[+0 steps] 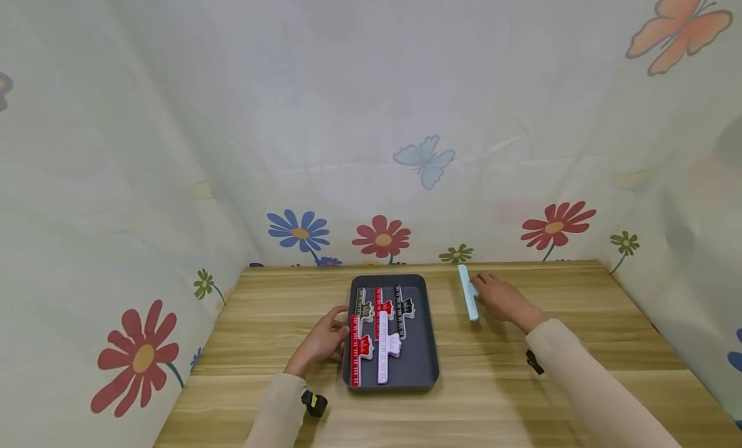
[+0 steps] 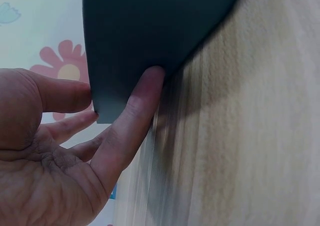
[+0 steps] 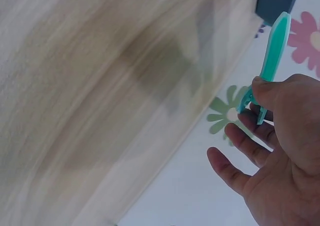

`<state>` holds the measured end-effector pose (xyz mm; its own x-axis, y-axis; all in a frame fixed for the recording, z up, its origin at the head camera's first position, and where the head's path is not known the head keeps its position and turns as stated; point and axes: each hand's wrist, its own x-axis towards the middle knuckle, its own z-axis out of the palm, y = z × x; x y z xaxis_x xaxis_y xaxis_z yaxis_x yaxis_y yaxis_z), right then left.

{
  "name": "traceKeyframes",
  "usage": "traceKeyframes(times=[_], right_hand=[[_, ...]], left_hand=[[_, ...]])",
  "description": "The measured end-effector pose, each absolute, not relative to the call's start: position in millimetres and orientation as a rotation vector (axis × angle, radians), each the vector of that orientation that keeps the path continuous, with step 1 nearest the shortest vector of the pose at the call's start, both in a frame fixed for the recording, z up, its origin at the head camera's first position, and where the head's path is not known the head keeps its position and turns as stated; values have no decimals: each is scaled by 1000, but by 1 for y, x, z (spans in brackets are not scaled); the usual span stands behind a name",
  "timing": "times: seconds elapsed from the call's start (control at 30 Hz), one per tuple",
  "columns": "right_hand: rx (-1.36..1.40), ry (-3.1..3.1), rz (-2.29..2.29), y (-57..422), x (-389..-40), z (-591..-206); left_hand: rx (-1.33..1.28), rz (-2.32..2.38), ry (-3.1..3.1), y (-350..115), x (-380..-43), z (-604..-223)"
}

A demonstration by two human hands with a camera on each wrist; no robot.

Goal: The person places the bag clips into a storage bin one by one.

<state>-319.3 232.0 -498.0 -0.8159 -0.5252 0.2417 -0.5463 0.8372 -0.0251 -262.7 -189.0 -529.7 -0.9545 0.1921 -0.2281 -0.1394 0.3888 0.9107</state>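
Observation:
My right hand [image 1: 505, 300] pinches a light blue page clip [image 1: 467, 287] with a long straight bar, holding it above the table right of the tray. In the right wrist view thumb and index finger grip the clip [image 3: 276, 48] at its handle, while the other fingers spread loosely. My left hand [image 1: 323, 338] rests against the left side of a dark grey tray [image 1: 422, 361], its fingertips on the outer wall [image 2: 145, 30]. Inside lie several piano-key clips: a red one [image 1: 355, 358] and a pale lilac one [image 1: 382, 354] in front, with a black one [image 1: 399, 306] among those behind.
The tray stands on a wood-grain table [image 1: 481, 396]. A white curtain [image 1: 324, 132] with printed flowers and butterflies hangs behind the far edge and along both sides. Each wrist wears a dark strap-mounted device [image 1: 315, 403].

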Motion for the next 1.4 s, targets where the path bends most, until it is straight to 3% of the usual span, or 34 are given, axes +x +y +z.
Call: traceKeyframes(times=[1.4], right_hand=[[927, -2665, 112, 166, -257, -453]], left_hand=[[44, 1610, 2341, -188, -263, -529]])
